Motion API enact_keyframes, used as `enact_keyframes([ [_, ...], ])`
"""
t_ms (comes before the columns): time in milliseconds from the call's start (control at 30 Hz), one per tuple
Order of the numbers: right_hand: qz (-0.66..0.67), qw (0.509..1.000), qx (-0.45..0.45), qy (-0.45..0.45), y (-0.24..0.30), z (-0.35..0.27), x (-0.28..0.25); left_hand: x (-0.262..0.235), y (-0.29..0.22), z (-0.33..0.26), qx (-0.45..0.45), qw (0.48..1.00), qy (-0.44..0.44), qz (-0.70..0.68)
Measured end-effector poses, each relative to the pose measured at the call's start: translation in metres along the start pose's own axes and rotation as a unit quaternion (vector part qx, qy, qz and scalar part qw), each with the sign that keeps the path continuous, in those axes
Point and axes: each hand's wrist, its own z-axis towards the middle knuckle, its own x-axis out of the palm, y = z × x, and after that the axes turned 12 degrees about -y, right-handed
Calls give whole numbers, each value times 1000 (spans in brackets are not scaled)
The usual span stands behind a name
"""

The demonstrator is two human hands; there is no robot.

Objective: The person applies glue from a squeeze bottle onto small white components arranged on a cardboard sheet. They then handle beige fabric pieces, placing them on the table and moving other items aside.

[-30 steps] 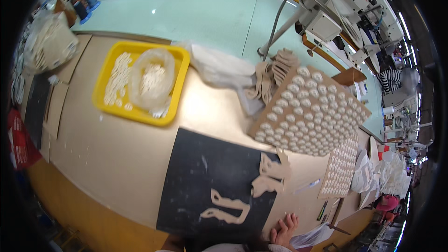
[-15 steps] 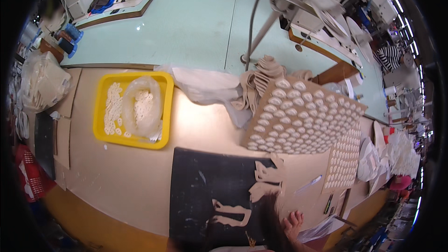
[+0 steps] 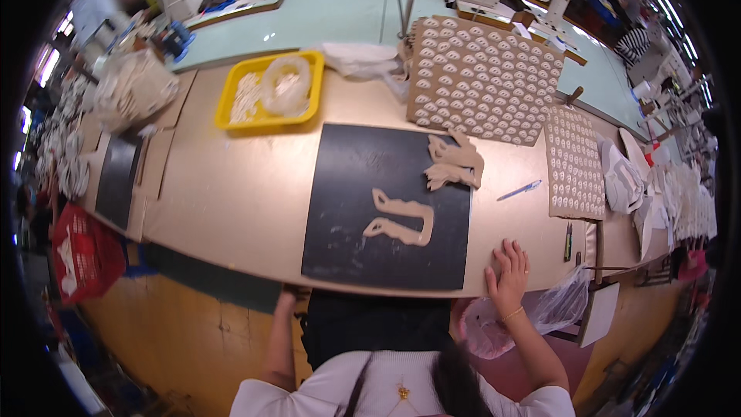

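Note:
My right hand (image 3: 508, 274) lies on the tabletop near its front edge, fingers stretched out, holding nothing. It rests to the right of a black mat (image 3: 347, 162). Below the front edge, at the mat's lower left corner, is my left hand (image 3: 285, 303); its fingers cannot be made out. A beige U-shaped cut piece (image 3: 424, 224), with a pointed loop at each end, lies flat on the mat. Farther up, a stack of similar beige pieces (image 3: 455, 162) overlaps the mat's right edge. A blue-white pen (image 3: 519, 190) and green-handled thread snips (image 3: 569, 243) lie to the right.
A yellow tray (image 3: 224, 112) with small pale pieces and a plastic bag stands at the far left. Two brown boards, one large (image 3: 471, 81) and one smaller (image 3: 575, 162), carry rows of pale pieces. A clear plastic bag (image 3: 559, 301) hangs by the right front edge.
The view has shifted back, so the table sits higher and both arms show. The large board now lies flatter, farther back. My right hand still rests on the table; my left hand has come into view.

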Motion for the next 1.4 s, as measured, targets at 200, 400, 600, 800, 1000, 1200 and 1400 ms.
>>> enact_keyframes([
  [200, 47, 998, 21, -34, 1, -1, 1, -75, -153, -170, 56, 838, 260, 477],
  [400, 103, 986, 117, -56, -3, 8, 8, -46, -287, -259, 257, 891, 283, 245],
  [600, 39, 993, 87, -74, 13, 5, 7, 112, -405, -195, 596, 702, 90, 380],
  [800, 28, 992, 106, -69, 16, 9, 7, 251, -457, -152, 712, 486, -145, 485],
  [1000, 19, 991, 118, -58, 16, 12, 7, 318, -476, -112, 798, 320, -202, 469],
  [1200, 21, 990, 128, -50, 15, 15, 5, 334, -493, -96, 775, 278, -169, 541],
  [1400, 23, 990, 128, -50, 17, 17, 8, 329, -512, -97, 761, 342, -129, 536],
])
